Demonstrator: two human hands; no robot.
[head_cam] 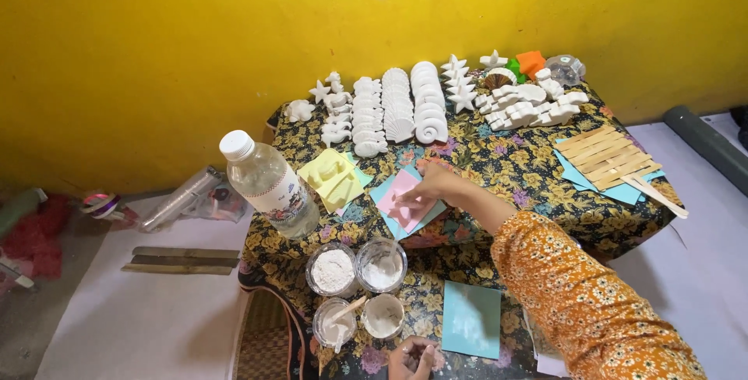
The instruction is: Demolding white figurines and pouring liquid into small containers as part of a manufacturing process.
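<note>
My right hand (433, 184) reaches across a small table covered in a dark floral cloth (499, 163) and rests its fingers on a pink mould (403, 202) that lies on light blue sheets (383, 191). My left hand (413, 360) sits at the bottom edge with its fingers curled; whether it holds something small I cannot tell. Just above that hand stand several small cups of white powder and paste (356, 290), one with a wooden stick in it. A blue sheet (471, 319) lies to their right.
Rows of white plaster shells and stars (413, 103) line the far side. A clear plastic bottle (269, 184) and yellow moulds (333, 177) stand on the left. Wooden sticks (612, 156) lie on blue sheets on the right. A yellow wall rises behind.
</note>
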